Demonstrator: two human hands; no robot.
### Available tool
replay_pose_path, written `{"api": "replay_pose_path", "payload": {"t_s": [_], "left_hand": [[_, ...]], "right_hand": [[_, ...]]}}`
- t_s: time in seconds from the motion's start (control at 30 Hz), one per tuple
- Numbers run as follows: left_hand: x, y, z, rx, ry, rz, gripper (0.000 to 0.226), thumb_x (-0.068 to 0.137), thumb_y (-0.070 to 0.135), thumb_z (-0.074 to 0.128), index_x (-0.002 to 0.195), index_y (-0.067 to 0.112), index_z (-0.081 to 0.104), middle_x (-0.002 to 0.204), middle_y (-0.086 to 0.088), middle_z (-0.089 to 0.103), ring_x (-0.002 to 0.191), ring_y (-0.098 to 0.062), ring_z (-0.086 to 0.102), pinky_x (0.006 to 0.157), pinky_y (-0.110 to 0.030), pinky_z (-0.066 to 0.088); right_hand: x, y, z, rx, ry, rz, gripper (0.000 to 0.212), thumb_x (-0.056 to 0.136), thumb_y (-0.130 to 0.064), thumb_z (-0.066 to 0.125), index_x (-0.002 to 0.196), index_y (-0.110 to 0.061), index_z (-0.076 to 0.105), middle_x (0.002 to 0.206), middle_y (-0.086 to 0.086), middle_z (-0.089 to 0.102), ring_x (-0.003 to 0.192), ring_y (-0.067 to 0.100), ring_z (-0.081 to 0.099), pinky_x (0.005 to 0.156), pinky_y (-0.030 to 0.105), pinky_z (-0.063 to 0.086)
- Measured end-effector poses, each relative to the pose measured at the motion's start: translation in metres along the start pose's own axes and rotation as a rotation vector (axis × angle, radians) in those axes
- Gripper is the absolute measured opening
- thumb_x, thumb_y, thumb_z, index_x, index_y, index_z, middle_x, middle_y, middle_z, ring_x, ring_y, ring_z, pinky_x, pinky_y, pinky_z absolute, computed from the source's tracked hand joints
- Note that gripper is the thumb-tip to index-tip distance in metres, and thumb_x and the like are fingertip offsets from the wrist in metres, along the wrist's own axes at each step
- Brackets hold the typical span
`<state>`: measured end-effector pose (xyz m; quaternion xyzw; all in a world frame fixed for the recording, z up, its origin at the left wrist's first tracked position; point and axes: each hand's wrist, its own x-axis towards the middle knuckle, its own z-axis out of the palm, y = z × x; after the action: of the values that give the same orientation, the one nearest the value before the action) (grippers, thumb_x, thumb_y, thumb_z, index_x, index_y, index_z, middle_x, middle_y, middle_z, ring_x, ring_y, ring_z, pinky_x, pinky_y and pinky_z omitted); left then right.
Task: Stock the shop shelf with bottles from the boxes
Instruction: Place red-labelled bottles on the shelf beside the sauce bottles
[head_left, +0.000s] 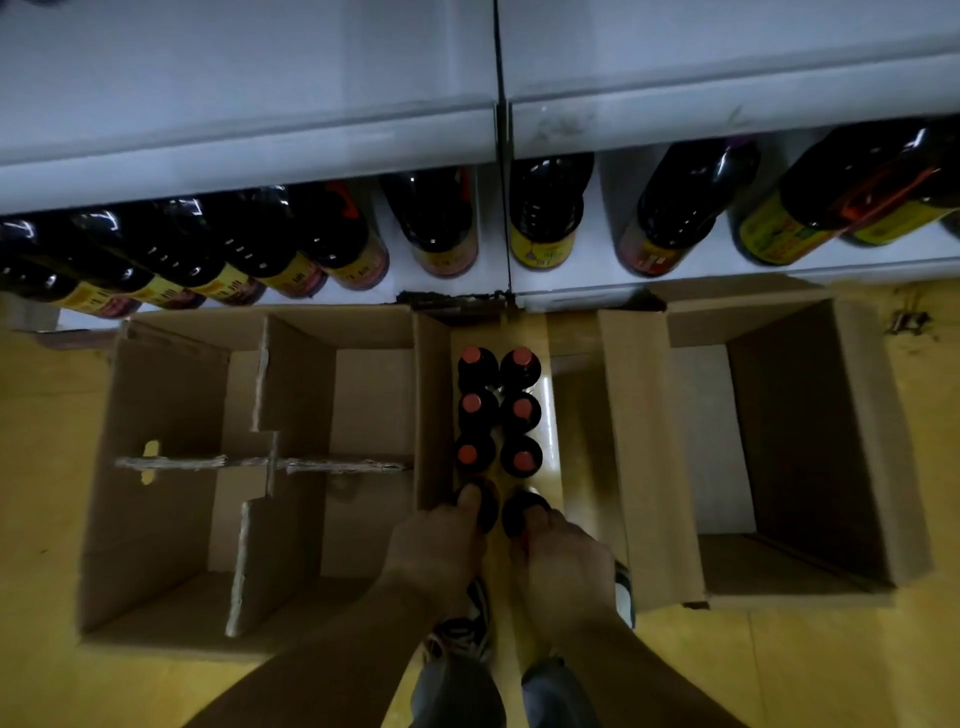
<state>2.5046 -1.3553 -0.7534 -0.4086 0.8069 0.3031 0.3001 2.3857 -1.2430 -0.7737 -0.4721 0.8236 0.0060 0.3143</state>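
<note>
- The left hand (441, 551) grips the top of the near-left dark bottle (485, 512), with the thumb laid over its shoulder.
- The right hand (563, 561), just beside the left but apart from it, holds the near-right dark bottle (519, 512). The fingers are blurred and seem curled round the neck.
- Both bottles stand on the yellow floor (41, 519), at the near end of a double row with six red-capped dark bottles (521, 410).
- The row stands between the open brown cardboard box with dividers (156, 519) and the open plain cardboard box (805, 441).
- The white shop shelf (260, 140) beyond holds yellow-labelled dark bottles (234, 244).
</note>
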Motion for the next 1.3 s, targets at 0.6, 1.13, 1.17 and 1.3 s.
{"api": "replay_pose_path", "payload": {"t_s": [0.6,1.13,1.17,1.3], "left_hand": [[-0.125,0.045,-0.091,0.024,0.135,0.064,0.023,0.105,0.041,0.044,0.120,0.026,0.037,0.102,-0.002,0.069,0.092,-0.030,0.069,0.063,-0.034,0.041],[-0.260,0.084,-0.201,-0.033,0.258,0.123,0.021,0.101,0.043,0.049,0.099,0.035,0.030,0.085,0.002,0.065,0.076,-0.026,0.066,0.063,-0.042,0.057],[-0.268,0.086,-0.208,-0.024,0.270,0.126,0.020,0.101,0.043,0.049,0.098,0.034,0.032,0.084,0.003,0.064,0.076,-0.026,0.066,0.063,-0.042,0.057],[-0.300,0.097,-0.234,-0.027,0.321,0.144,0.019,0.101,0.046,0.049,0.097,0.035,0.034,0.084,0.004,0.064,0.077,-0.025,0.065,0.065,-0.039,0.054]], "right_hand": [[-0.087,-0.043,-0.154,0.064,-0.008,0.052,0.029,0.104,-0.038,0.043,0.129,-0.026,0.052,0.121,-0.003,0.064,0.104,0.021,0.066,0.074,0.033,0.047],[-0.187,-0.085,-0.313,0.054,0.100,0.057,0.024,0.103,-0.041,0.048,0.117,-0.023,0.055,0.106,0.001,0.069,0.096,0.027,0.069,0.070,0.033,0.047],[-0.193,-0.088,-0.323,0.036,0.104,0.053,0.023,0.102,-0.040,0.048,0.116,-0.023,0.055,0.107,0.001,0.069,0.097,0.027,0.068,0.069,0.033,0.044],[-0.218,-0.099,-0.358,-0.002,0.119,0.049,0.022,0.102,-0.041,0.049,0.113,-0.022,0.055,0.103,0.002,0.070,0.096,0.028,0.068,0.072,0.035,0.047]]}}
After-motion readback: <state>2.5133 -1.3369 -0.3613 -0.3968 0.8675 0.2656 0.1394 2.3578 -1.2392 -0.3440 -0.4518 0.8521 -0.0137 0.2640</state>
